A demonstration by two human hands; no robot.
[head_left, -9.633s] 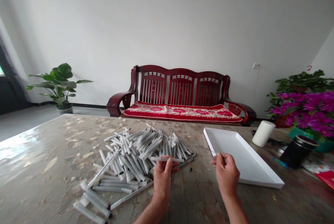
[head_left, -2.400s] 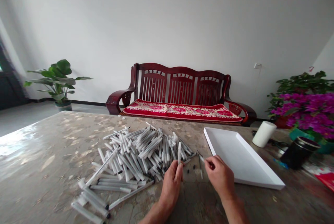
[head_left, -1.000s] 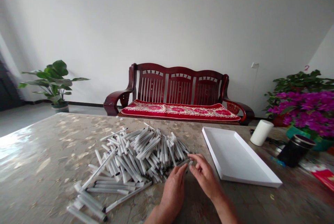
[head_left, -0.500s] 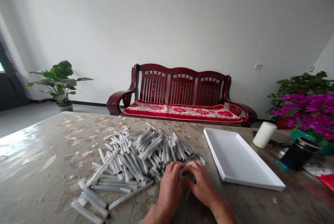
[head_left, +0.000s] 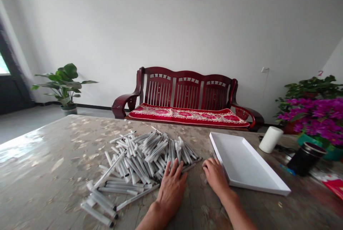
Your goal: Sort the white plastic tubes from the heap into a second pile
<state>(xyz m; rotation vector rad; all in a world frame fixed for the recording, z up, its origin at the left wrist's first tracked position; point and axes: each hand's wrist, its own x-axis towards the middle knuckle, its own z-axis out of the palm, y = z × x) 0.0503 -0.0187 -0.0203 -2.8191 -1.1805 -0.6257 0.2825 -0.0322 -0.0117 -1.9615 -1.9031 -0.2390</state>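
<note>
A heap of white pens with black tips lies in the middle of the marbled table. My left hand lies flat with its fingers spread, the fingertips touching the near right edge of the heap. My right hand rests on the table between the heap and a white tray. Its fingers are curled down and nothing shows in them. The tray holds nothing that I can see.
A white cylinder and a black cup stand right of the tray, near purple flowers. Several loose pens lie at the near left of the heap. A red wooden bench and a potted plant stand beyond the table.
Half a second ago both hands were pressed together at the heap's near edge. They have since parted: the left opened flat against the pens, the right moved toward the tray.
</note>
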